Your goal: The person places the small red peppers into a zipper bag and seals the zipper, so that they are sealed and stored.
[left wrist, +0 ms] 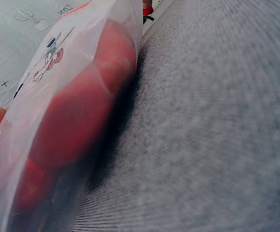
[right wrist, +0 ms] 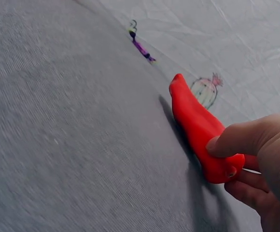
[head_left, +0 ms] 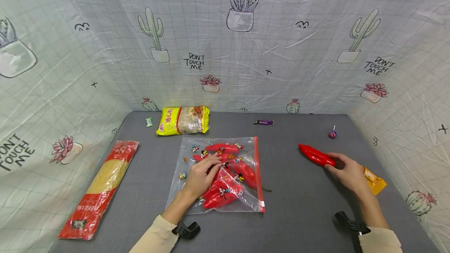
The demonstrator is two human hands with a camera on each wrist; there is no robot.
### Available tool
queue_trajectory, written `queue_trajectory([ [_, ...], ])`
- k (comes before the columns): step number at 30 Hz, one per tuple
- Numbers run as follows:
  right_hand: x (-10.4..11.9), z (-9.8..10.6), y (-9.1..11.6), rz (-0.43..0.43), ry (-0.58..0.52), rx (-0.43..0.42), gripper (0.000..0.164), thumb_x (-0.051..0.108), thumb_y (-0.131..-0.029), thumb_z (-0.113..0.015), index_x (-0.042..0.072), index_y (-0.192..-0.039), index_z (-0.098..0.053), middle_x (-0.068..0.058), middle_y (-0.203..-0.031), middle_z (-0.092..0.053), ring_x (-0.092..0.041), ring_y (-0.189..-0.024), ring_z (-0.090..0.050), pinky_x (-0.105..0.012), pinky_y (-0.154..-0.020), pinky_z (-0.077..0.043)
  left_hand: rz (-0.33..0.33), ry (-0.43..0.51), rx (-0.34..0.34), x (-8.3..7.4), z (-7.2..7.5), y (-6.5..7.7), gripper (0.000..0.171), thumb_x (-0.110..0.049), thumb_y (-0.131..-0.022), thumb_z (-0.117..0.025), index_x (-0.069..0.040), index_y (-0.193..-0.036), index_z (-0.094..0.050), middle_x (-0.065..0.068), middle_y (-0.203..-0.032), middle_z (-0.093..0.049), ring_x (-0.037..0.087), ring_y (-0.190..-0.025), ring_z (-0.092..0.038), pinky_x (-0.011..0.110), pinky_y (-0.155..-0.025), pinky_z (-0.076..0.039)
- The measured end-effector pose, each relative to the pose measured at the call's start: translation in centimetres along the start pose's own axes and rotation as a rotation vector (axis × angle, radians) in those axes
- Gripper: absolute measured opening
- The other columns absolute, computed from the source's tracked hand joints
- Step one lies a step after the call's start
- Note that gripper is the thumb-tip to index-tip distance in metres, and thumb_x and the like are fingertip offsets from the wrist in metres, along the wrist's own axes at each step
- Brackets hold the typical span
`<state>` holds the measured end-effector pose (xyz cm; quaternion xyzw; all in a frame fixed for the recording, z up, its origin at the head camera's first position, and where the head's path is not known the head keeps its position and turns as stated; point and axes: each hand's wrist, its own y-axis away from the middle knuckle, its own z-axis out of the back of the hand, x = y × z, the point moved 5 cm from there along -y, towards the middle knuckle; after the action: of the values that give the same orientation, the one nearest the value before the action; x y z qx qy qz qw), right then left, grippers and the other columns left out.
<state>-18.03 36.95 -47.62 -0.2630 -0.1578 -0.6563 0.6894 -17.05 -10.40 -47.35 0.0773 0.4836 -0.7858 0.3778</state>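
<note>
A clear zip bag (head_left: 177, 196) with cartoon prints and a red zip edge lies flat at the middle of the table. Several red chili peppers (head_left: 219, 197) are inside it, and a green stem pokes out past the zip edge. My left hand (head_left: 201, 174) rests on top of the bag. In the left wrist view the bag (left wrist: 77, 121) fills the left side, and only a bit of the hand shows. At the right, my right hand (head_left: 348, 171) pinches a red chili pepper (head_left: 314, 154) by its stem end, thumb on top in the right wrist view.
A long red noodle packet (head_left: 102, 186) lies at the left. Along the back are a green candy (head_left: 149, 122), a yellow pasta bag (head_left: 184, 120), a purple candy (head_left: 264, 122) and a lollipop (head_left: 332, 132). A yellow-orange packet (head_left: 374, 180) lies partly behind my right hand.
</note>
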Motion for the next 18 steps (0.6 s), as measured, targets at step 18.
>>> queue_trajectory([
  [18,6.1,-2.4,0.0,0.188,-0.011,0.011,0.036,0.026,-0.082,-0.073,0.017,-0.116,-0.064,-0.006,-0.109,-0.068,-0.007,-0.092,-0.060,-0.030,-0.078,-0.059,-0.010,0.000,-0.010,0.1,-0.1,0.0,0.013,-0.013,-0.085,-0.069,-0.006,-0.095,-0.071,0.010,-0.106,-0.071,0.026,-0.109,-0.065,0.043,-0.095,-0.053],
])
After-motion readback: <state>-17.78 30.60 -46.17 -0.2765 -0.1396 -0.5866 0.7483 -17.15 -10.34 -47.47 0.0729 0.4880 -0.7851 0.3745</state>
